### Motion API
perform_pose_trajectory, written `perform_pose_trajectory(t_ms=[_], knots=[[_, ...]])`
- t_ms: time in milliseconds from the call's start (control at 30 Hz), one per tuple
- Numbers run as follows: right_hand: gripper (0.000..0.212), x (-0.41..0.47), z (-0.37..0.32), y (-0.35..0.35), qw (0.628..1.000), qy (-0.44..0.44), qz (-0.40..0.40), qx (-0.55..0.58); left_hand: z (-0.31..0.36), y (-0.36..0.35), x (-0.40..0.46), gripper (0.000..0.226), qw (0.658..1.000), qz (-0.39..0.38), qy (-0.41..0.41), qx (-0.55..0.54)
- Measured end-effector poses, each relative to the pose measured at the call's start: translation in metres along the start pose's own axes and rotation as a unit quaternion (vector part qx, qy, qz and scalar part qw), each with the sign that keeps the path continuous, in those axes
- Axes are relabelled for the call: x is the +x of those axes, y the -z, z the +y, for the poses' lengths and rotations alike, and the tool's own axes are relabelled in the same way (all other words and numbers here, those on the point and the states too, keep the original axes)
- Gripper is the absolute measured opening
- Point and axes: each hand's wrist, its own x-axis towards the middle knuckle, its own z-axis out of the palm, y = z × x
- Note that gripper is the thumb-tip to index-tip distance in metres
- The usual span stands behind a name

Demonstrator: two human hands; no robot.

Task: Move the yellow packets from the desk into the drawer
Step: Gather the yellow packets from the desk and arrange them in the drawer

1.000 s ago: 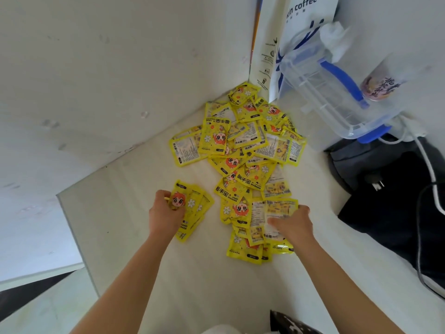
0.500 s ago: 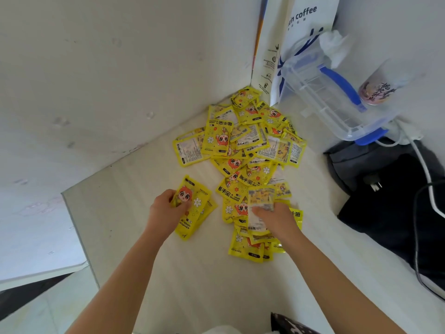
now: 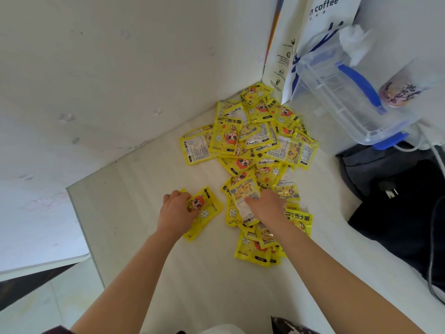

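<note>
Several yellow packets (image 3: 255, 145) with a red cartoon face lie heaped on the pale desk (image 3: 144, 201), reaching back into the corner by the wall. My left hand (image 3: 175, 213) grips a small stack of yellow packets (image 3: 204, 210) just left of the heap. At the heap's near end my right hand (image 3: 267, 206) pinches one packet (image 3: 245, 196), white back side up, lifted a little over the others. More packets (image 3: 257, 251) lie under my right forearm. No drawer is in view.
A white coffee bag (image 3: 313, 32) stands in the back corner. A clear plastic box with blue handle (image 3: 344, 97) leans beside it. A dark bag with a plug and white cables (image 3: 395, 194) fills the right side. The desk's left edge (image 3: 81, 225) drops to the floor.
My right hand picked one packet off the heap's near end and carried it left and up over the pile. My left hand kept its stack and stayed nearly in place.
</note>
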Motion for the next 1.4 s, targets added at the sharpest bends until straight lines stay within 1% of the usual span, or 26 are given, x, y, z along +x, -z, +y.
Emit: perform_pose_trajectory(t_ms=[167, 333, 433, 500, 567, 667, 733, 867, 933, 1033, 1133, 1200, 1233, 1300, 1333, 1400], knots=[[0.048, 0.0, -0.002, 0.001, 1.0, -0.009, 0.006, 0.019, 0.001, -0.002, -0.003, 0.022, 1.0, 0.006, 0.0, -0.01], [0.041, -0.001, 0.0, 0.002, 1.0, -0.003, 0.01, 0.024, 0.003, 0.002, -0.006, 0.021, 0.997, 0.004, 0.017, -0.071], [0.027, -0.001, -0.003, 0.003, 1.0, 0.004, 0.0, 0.027, 0.0, 0.004, -0.014, 0.022, 0.991, 0.003, 0.047, -0.122], [0.028, -0.003, -0.007, 0.004, 1.0, 0.004, -0.009, 0.016, -0.004, 0.005, -0.02, 0.018, 0.983, 0.004, 0.074, -0.168], [0.036, -0.008, -0.008, 0.006, 1.0, 0.002, -0.012, 0.019, -0.01, 0.005, -0.025, 0.013, 0.971, -0.004, 0.103, -0.214], [0.045, -0.015, -0.003, 0.013, 0.998, 0.006, -0.012, 0.061, -0.02, 0.005, -0.034, 0.014, 0.948, -0.001, 0.131, -0.289], [0.046, -0.018, 0.004, 0.018, 0.994, 0.01, -0.012, 0.109, -0.025, 0.004, -0.039, 0.016, 0.929, 0.008, 0.152, -0.338], [0.021, -0.027, 0.026, 0.027, 0.975, 0.021, -0.034, 0.22, -0.034, -0.001, -0.046, 0.012, 0.871, 0.015, 0.197, -0.449], [0.017, -0.034, 0.04, 0.034, 0.967, 0.029, -0.034, 0.25, -0.036, -0.002, -0.049, 0.014, 0.84, 0.018, 0.22, -0.496], [0.022, -0.041, 0.062, 0.044, 0.96, 0.041, -0.014, 0.277, -0.039, -0.003, -0.052, 0.016, 0.79, 0.024, 0.248, -0.56], [0.036, -0.042, 0.082, 0.051, 0.963, 0.031, 0.0, 0.267, -0.041, -0.004, -0.05, 0.025, 0.75, 0.036, 0.267, -0.604], [0.043, -0.041, 0.093, 0.053, 0.961, 0.019, -0.002, 0.274, -0.042, -0.007, -0.048, 0.033, 0.736, 0.054, 0.287, -0.611], [0.041, -0.04, 0.096, 0.054, 0.961, 0.012, -0.005, 0.276, -0.042, -0.008, -0.046, 0.038, 0.731, 0.067, 0.298, -0.61], [0.026, -0.038, 0.1, 0.055, 0.964, 0.011, -0.016, 0.266, -0.04, -0.009, -0.044, 0.045, 0.725, 0.089, 0.31, -0.608], [0.021, -0.038, 0.1, 0.055, 0.966, 0.018, -0.019, 0.257, -0.039, -0.009, -0.043, 0.046, 0.726, 0.095, 0.314, -0.604], [0.02, -0.037, 0.098, 0.055, 0.97, 0.028, -0.019, 0.239, -0.036, -0.01, -0.042, 0.042, 0.732, 0.1, 0.323, -0.591]])
